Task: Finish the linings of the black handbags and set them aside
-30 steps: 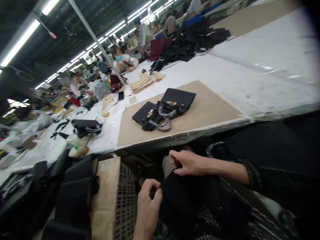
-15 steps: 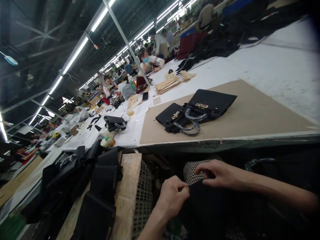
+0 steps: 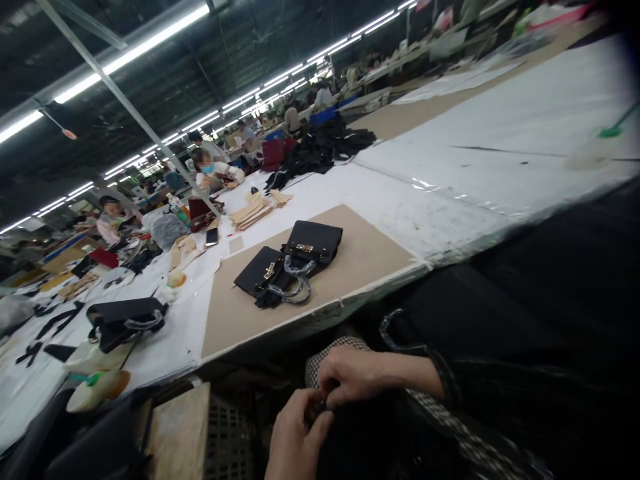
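A black piece of material (image 3: 365, 440) lies over the lap, dark enough that its shape is hard to make out. At its upper edge my left hand (image 3: 295, 433) pinches it between thumb and fingers. My right hand (image 3: 353, 377) is closed on the same edge, its fingertips meeting those of the left. Whatever small part sits between the fingertips is hidden. Beyond the hands, on the table, two black handbags, one at the right (image 3: 317, 235) and one at the left (image 3: 256, 267), lie overlapping with gold clasps and plastic-wrapped handles.
The handbags rest on a brown board (image 3: 370, 250) at the table edge. Leftward are another black bag (image 3: 125, 317), a glue bottle (image 3: 97, 390) and a wooden board (image 3: 177, 433) over a crate (image 3: 227, 433). Beige pieces (image 3: 253, 212) and a phone (image 3: 212, 237) lie farther back; people work beyond.
The view has swung right, so the table and bags appear farther left. My right hand has come down to my left hand, and its fingers have closed at the material's edge.
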A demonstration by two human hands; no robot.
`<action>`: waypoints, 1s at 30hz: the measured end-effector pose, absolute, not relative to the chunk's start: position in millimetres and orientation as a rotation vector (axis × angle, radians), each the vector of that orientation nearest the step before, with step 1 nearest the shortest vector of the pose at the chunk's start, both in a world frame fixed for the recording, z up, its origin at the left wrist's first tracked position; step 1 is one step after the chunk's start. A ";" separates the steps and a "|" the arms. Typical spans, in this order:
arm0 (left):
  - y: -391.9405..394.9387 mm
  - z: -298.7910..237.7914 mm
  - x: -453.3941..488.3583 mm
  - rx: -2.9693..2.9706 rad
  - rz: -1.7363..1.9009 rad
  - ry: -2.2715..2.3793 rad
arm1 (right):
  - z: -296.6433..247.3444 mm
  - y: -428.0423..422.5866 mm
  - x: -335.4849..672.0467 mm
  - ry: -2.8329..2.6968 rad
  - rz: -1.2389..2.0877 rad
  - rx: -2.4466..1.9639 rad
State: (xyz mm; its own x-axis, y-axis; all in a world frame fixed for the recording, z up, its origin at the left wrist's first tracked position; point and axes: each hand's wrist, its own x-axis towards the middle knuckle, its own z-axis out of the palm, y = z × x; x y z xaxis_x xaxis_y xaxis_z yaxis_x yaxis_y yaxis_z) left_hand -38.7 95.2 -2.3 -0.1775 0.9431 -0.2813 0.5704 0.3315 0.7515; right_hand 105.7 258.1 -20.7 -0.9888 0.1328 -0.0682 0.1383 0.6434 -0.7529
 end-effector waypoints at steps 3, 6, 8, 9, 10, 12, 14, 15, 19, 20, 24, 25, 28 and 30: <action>115.6 2.9 -22.2 1.349 0.615 1.820 | -20.0 265.6 115.0 2.791 -1.349 0.232; 118.1 0.0 -23.4 1.368 0.610 1.816 | -19.4 274.6 126.4 2.781 -1.330 0.262; 113.9 -5.7 -29.6 1.331 0.593 1.821 | -17.8 278.8 132.4 2.803 -1.226 0.315; 111.4 -8.9 -32.7 1.310 0.589 1.823 | -16.5 280.3 134.6 2.799 -1.174 0.346; 109.1 -11.9 -35.4 1.291 0.589 1.831 | -15.2 281.3 136.3 2.782 -1.133 0.378; 105.9 -15.9 -38.7 1.259 0.596 1.842 | -13.0 282.7 138.7 2.733 -1.105 0.426; 105.1 -16.7 -39.3 1.233 0.606 1.830 | -12.3 283.4 140.4 2.705 -1.123 0.449; 105.6 -16.0 -38.8 1.223 0.611 1.816 | -12.6 283.6 141.1 2.705 -1.141 0.449; 111.5 -11.2 -34.6 1.263 0.605 1.781 | -16.8 284.8 142.1 2.734 -1.175 0.440; 113.5 -10.2 -33.6 1.291 0.594 1.783 | -18.0 285.2 142.0 2.736 -1.178 0.439; 121.1 -7.2 -29.7 1.380 0.535 1.801 | -21.9 285.6 142.2 2.733 -1.188 0.454; 122.5 -6.3 -28.7 1.391 0.522 1.802 | -22.5 285.3 142.7 2.737 -1.187 0.455; 125.1 -2.7 -26.2 1.410 0.513 1.802 | -23.2 282.9 145.3 2.773 -1.238 0.417; 125.0 -0.6 -25.4 1.416 0.531 1.794 | -22.3 280.4 147.1 2.845 -1.309 0.366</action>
State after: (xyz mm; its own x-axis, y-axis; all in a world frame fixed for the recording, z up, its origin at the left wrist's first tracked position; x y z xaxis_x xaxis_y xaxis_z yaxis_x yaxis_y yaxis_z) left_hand -25.4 125.0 -0.6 -0.0811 0.9461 -0.3135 0.6232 0.2936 0.7249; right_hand 147.1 280.4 -22.3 -0.9730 0.2140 -0.0860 0.2045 0.6283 -0.7506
